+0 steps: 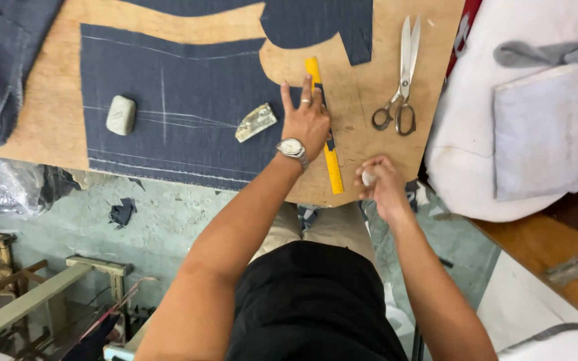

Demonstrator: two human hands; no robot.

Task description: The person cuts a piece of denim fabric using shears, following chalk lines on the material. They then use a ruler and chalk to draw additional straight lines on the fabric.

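My left hand, with a wristwatch and a ring, lies flat on a yellow ruler at the right edge of a dark blue cloth piece marked with chalk lines. My right hand is closed around a small white piece of chalk near the wooden table's front edge, just right of the ruler. A pale stone weight and a mottled chunk rest on the cloth.
Metal scissors lie on the table right of the ruler. More dark cloth is at the top and far left. A white padded surface with grey fabric stands at the right. Scraps and wooden frames are on the floor below.
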